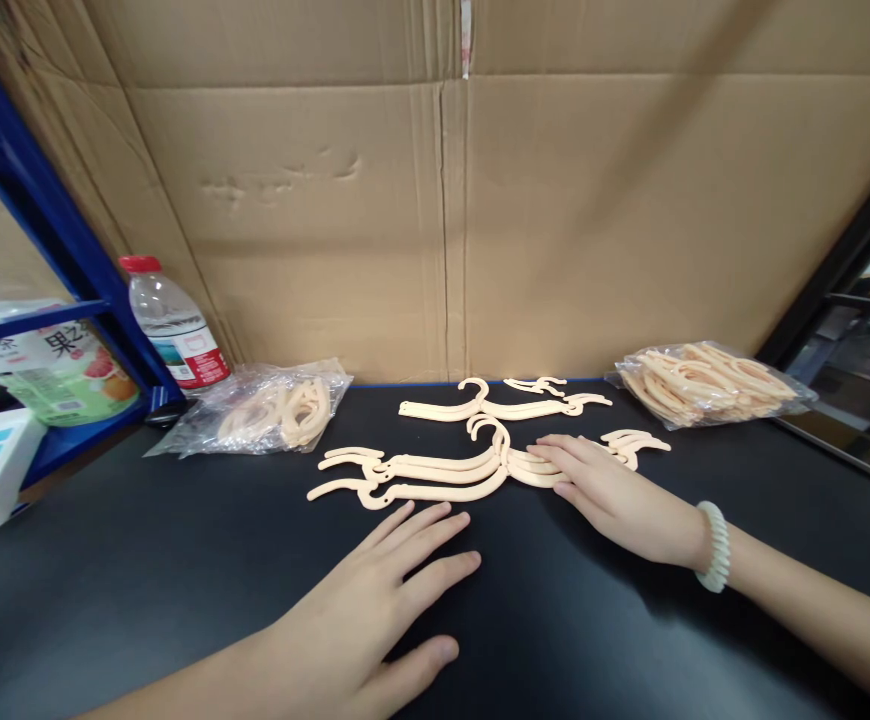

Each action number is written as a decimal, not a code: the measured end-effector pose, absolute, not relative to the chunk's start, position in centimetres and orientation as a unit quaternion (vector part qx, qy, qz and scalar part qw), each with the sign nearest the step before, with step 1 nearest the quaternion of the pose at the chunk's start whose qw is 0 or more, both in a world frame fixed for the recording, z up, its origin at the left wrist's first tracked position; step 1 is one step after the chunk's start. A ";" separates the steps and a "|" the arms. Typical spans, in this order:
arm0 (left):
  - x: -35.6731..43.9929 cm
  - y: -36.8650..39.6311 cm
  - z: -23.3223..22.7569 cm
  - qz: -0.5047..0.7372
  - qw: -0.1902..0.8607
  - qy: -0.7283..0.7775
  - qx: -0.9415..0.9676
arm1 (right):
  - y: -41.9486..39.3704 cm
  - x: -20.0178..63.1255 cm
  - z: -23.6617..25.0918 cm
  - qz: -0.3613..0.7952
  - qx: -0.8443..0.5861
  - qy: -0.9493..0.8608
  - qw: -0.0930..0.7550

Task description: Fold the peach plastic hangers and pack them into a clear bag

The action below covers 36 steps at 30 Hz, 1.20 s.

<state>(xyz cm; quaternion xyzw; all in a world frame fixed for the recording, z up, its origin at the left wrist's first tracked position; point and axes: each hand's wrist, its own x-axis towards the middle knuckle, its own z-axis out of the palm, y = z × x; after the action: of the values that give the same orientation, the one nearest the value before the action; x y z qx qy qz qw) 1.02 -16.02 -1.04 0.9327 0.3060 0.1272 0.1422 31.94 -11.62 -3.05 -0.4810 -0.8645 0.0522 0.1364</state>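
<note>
Several cream plastic hangers (435, 470) lie stacked on the black table (142, 580) in front of me. Another cream hanger (502, 405) lies just behind them, near the cardboard. My right hand (607, 490) rests flat with its fingertips on the right half of the stacked hangers; a white coil band sits on that wrist. My left hand (375, 600) lies flat on the table with fingers spread, just in front of the hangers' left half, holding nothing.
A clear bag of hangers (277, 410) lies at the back left, another fuller bag (705, 380) at the back right. A water bottle (172, 325) stands by a blue shelf (67, 260). A cardboard wall (442, 200) closes the back.
</note>
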 end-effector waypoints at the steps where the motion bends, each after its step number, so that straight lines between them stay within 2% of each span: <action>1: 1.0 -16.0 -1.1 0.126 0.142 0.308 0.932 | -11.6 31.9 -3.0 0.052 -0.481 -0.864 0.137; 7: 1.0 -16.2 -1.7 0.160 0.128 0.322 0.924 | -11.6 31.9 -3.1 0.049 -0.479 -0.863 0.156; 19: 0.9 -15.9 -1.2 0.098 0.107 0.303 0.942 | -11.4 32.0 -3.3 0.048 -0.481 -0.864 0.141; 36: 0.8 -15.7 -1.2 0.074 0.106 0.299 0.946 | -11.3 32.1 -3.3 0.047 -0.476 -0.865 0.151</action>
<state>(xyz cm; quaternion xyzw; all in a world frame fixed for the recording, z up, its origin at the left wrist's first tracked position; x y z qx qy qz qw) 0.80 -15.67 -1.16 0.9456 0.2985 0.0742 0.1060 32.06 -11.33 -3.27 -0.4763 -0.8650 0.0471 0.1507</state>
